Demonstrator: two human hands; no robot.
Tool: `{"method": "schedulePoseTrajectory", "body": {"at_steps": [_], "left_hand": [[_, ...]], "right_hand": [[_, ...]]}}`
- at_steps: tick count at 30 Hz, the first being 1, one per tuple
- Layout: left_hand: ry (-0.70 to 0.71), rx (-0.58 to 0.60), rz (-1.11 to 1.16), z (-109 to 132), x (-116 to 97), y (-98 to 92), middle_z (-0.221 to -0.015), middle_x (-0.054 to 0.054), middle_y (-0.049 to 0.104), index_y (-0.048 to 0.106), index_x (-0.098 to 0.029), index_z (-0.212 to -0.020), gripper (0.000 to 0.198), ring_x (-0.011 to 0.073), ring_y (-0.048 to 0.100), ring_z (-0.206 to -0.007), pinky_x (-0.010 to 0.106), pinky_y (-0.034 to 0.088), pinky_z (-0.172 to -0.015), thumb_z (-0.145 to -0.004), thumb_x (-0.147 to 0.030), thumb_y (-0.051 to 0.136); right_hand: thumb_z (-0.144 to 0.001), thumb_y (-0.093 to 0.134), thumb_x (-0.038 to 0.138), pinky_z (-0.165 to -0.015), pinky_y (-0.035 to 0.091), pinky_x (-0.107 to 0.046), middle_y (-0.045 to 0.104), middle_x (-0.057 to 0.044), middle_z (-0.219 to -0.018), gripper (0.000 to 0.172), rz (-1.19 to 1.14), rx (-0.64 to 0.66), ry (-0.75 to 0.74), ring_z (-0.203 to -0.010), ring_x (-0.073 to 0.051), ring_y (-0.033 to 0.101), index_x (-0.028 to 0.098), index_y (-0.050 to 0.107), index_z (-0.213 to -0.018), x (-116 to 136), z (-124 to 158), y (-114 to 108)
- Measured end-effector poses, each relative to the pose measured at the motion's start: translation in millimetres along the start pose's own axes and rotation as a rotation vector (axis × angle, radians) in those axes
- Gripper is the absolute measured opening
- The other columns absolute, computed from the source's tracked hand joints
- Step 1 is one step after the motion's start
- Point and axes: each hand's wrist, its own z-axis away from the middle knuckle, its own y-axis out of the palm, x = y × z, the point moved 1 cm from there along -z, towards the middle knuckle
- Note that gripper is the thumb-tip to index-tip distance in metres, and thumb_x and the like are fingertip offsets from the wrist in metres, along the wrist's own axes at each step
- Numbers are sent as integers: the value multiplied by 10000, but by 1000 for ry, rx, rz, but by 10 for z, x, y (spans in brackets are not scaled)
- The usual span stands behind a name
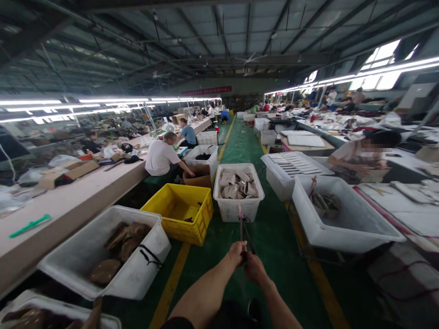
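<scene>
Both hands meet low in the middle of the head view, closed on a dark strap (241,229). My left hand (237,252) grips it just ahead of my right hand (254,267). From there the strap runs forward to a pink tie (239,208) on the front of a white plastic bin (236,211). Beige folded pieces (237,183), which look like cloth or leather, fill the bin. It stands upright on the floor, an arm's length or more beyond my hands.
Left of the aisle are a yellow crate (202,224), a white bin of brown pieces (144,274) and a seated person (161,157) reaching into a cardboard box (202,182). On the right stand a white tub (360,240) and another person (356,157). Green floor (229,157) runs ahead between yellow lines.
</scene>
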Motion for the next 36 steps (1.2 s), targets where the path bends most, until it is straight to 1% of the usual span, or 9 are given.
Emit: {"method": "schedulePoseTrajectory", "body": {"at_steps": [6,10,13,17,20,22,28,31,36], "left_hand": [[33,43,25,712,3,-1099,-530,-84,378,428,-184,-626,416,95,406,-470,238,460,-575,-1013,-256,563],[-13,56,76,1087,241,-1786,-521,-69,397,451,-185,-617,410,112,435,-482,261,478,-609,-1015,-243,528],[-37,34,104,1415,524,-2135,-508,-57,404,462,-183,-595,414,115,434,-481,260,479,-611,-998,-227,546],[-62,29,89,1905,849,-2449,-498,-55,384,447,-184,-569,436,115,431,-472,255,476,-593,-995,-216,535],[-35,26,69,2255,1112,-2568,-507,-57,383,433,-185,-578,446,108,425,-471,236,439,-552,-1013,-241,514],[-11,20,56,2471,1340,-2543,-515,-60,387,428,-186,-592,441,103,413,-473,228,415,-534,-1018,-255,519],[52,-25,-13,3010,2270,-2076,-529,-80,380,425,-180,-624,413,88,397,-464,213,398,-520,-999,-260,579],[53,-68,-73,3218,2816,-1978,-500,-85,347,404,-186,-601,424,90,364,-439,220,395,-510,-986,-211,581],[61,-94,-119,3567,3624,-2168,-516,-74,392,452,-175,-622,389,96,421,-463,224,423,-527,-996,-204,555]], "right_hand": [[-800,509,49,-934,496,-335,713,-166,-1206,545,36,34,15,-1095,-271,685,93,579,-1339,1088,565,490],[-807,524,61,-1035,455,-370,661,-213,-1308,602,61,103,7,-1204,-305,630,46,525,-1409,1573,1081,829],[-818,510,51,-1054,443,-364,652,-210,-1333,607,74,168,25,-1228,-298,620,62,519,-1425,1799,1557,960],[-827,518,72,-1021,464,-352,678,-185,-1290,556,92,209,29,-1203,-288,632,72,558,-1382,2031,2140,1032],[-818,523,72,-997,480,-368,697,-183,-1237,500,87,180,18,-1166,-298,649,69,603,-1312,2123,2557,1019],[-809,533,67,-992,485,-380,701,-192,-1215,496,81,155,12,-1158,-310,655,59,608,-1299,2110,2859,949],[-789,491,7,-934,515,-342,718,-170,-1196,553,-9,62,-11,-1124,-281,688,101,593,-1324,1690,3860,688],[-778,450,-11,-846,537,-329,754,-125,-1112,543,-133,29,-6,-1017,-261,728,168,629,-1259,1422,4383,794],[-764,478,13,-878,530,-347,757,-135,-1094,542,-181,13,-8,-1024,-287,723,175,632,-1258,1230,5258,1003]]}}
